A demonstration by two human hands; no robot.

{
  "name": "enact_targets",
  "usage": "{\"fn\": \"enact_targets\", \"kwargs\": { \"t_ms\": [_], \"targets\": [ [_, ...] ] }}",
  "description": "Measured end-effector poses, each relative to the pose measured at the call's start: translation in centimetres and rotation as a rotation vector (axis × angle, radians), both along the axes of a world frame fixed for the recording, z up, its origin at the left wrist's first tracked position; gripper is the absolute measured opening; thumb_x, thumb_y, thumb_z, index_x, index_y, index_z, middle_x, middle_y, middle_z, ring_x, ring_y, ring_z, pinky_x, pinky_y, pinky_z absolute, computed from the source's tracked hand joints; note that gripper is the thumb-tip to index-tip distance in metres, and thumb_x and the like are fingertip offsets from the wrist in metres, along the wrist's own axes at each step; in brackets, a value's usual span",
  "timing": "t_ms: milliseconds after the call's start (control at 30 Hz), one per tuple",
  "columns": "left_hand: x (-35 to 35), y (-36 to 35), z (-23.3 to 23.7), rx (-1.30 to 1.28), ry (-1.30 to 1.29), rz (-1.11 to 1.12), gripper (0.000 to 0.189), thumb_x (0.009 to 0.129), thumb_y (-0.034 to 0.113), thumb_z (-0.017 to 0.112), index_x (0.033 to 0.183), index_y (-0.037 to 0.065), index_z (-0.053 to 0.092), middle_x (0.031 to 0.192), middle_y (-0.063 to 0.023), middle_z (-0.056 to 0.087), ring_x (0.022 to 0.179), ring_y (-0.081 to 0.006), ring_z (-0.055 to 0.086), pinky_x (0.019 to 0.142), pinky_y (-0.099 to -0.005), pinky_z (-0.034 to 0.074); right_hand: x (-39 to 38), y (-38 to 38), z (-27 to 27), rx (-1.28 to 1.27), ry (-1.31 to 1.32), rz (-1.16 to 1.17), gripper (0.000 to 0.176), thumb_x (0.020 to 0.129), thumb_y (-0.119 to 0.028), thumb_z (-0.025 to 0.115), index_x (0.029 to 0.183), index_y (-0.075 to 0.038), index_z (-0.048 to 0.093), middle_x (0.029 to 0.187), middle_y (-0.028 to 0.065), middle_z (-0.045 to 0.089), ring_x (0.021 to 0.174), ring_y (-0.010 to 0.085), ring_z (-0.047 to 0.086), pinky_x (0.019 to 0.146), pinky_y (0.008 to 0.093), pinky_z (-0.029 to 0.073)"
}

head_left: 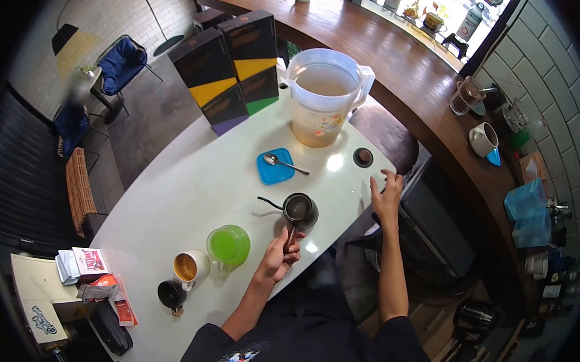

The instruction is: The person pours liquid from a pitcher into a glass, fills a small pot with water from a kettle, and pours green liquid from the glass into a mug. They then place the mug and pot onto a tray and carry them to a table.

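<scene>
Kettle (303, 211), mid-frame, sits just above the left fingers (292, 256) gripping its handle (291, 235); the empty, parted right fingers (391, 182) hover near the lid (363, 157).

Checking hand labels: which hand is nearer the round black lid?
Right. The right hand is just on the person's side of the round black lid, fingers apart; the left hand is farther off, holding the kettle.

Lime-green liquid (228, 244), blue tray (275, 166); black kettle (299, 211), white tabletop (164, 207)

Black short-sleeved shirt (294, 345), colourful print (243, 355)
</scene>
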State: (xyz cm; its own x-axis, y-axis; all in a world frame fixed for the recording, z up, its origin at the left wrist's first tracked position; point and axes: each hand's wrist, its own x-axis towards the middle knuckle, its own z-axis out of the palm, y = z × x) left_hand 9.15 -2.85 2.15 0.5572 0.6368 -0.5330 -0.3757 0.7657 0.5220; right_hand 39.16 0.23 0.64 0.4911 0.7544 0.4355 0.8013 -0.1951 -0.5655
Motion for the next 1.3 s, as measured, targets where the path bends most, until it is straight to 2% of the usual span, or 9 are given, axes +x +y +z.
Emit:
{"fn": "enact_targets", "kwargs": {
  "t_ms": [67,200,333,500,667,833,933,1067,1300],
  "targets": [
    [0.3,-0.2,-0.1,0.051,0.024,-0.035,0.046,0.100,0.042,0.035,0.104,0.000,0.053,0.066,0.0028,0.037,0.053,-0.0038,0.028,0.048,-0.0170,0.027,-0.5,-3.3,0.9,-0.022,0.073,0.073,0.030,0.078,-0.013,0.069,0.103,0.001,0.059,0.085,0.0130,0.051,0.076,0.0239,0.052,0.069,0.0346,0.044],
    [2.0,-0.6,1.3,0.150,0.007,-0.202,0.044,0.100,0.041,0.034,0.102,0.002,0.051,0.067,0.0028,0.038,0.055,-0.0030,0.028,0.047,-0.0163,0.025,-2.4,-9.2,3.6,-0.244,0.375,0.347,0.047,0.073,-0.014,0.076,0.115,-0.005,0.057,0.090,0.0075,0.051,0.077,0.0145,0.051,0.065,0.0268,0.044],
    [5.0,-1.3,2.5,0.373,0.061,-0.410,0.043,0.101,0.041,0.033,0.100,0.003,0.051,0.067,0.0027,0.040,0.056,-0.0036,0.031,0.049,-0.0173,0.027,-3.3,-12.6,5.5,-0.299,0.535,0.404,0.082,0.065,-0.017,0.083,0.136,-0.013,0.042,0.112,0.0065,0.050,0.090,0.0154,0.053,0.076,0.0279,0.046],
    [10.0,-3.4,4.0,0.431,0.031,-0.691,0.040,0.100,0.043,0.034,0.099,0.006,0.050,0.069,0.0024,0.041,0.057,-0.0037,0.032,0.049,-0.0176,0.027,-2.3,-16.9,4.8,-0.030,0.568,0.305,0.092,0.062,-0.014,0.084,0.140,-0.014,0.036,0.130,0.0093,0.046,0.111,0.0221,0.053,0.084,0.0305,0.046],
    [16.0,-7.2,4.4,0.390,0.021,-1.033,0.038,0.099,0.045,0.036,0.098,0.010,0.049,0.070,0.0029,0.041,0.057,-0.0030,0.032,0.048,-0.0169,0.025,0.7,-24.1,4.0,0.090,0.513,0.011,0.091,0.063,-0.009,0.082,0.141,-0.012,0.034,0.134,0.0107,0.043,0.122,0.0274,0.047,0.097,0.0360,0.043],
    [22.1,-13.5,4.0,0.101,-0.016,-1.214,0.034,0.099,0.043,0.039,0.102,0.010,0.046,0.076,0.0021,0.041,0.057,-0.0041,0.034,0.049,-0.0160,0.030,5.4,-34.8,2.6,0.036,0.539,-0.147,0.094,0.066,-0.009,0.081,0.144,-0.014,0.029,0.126,0.0105,0.046,0.103,0.0236,0.054,0.088,0.0338,0.046],
    [25.6,-17.5,3.5,0.139,-0.013,-1.272,0.032,0.099,0.040,0.038,0.104,0.009,0.046,0.077,0.0011,0.042,0.059,-0.0043,0.035,0.050,-0.0153,0.030,8.1,-42.5,2.0,0.012,0.577,-0.461,0.080,0.072,-0.007,0.074,0.141,-0.013,0.034,0.117,0.0106,0.050,0.091,0.0187,0.055,0.077,0.0312,0.048],
    [30.0,-22.2,2.5,0.227,-0.020,-1.347,0.032,0.100,0.038,0.038,0.104,0.008,0.046,0.077,0.0003,0.043,0.061,-0.0047,0.035,0.050,-0.0160,0.029,11.6,-52.8,1.3,0.198,0.214,-0.959,0.048,0.077,-0.006,0.069,0.121,-0.007,0.051,0.099,0.0105,0.055,0.087,0.0206,0.055,0.076,0.0323,0.047],
    [36.3,-27.5,0.2,0.388,0.076,-1.527,0.039,0.100,0.043,0.032,0.102,0.008,0.046,0.073,0.0007,0.041,0.058,-0.0055,0.033,0.050,-0.0179,0.027,14.4,-63.3,-2.6,0.293,0.136,-1.384,0.054,0.072,-0.014,0.076,0.118,-0.003,0.050,0.105,0.0136,0.053,0.097,0.0246,0.053,0.081,0.0348,0.045]
  ]
}}
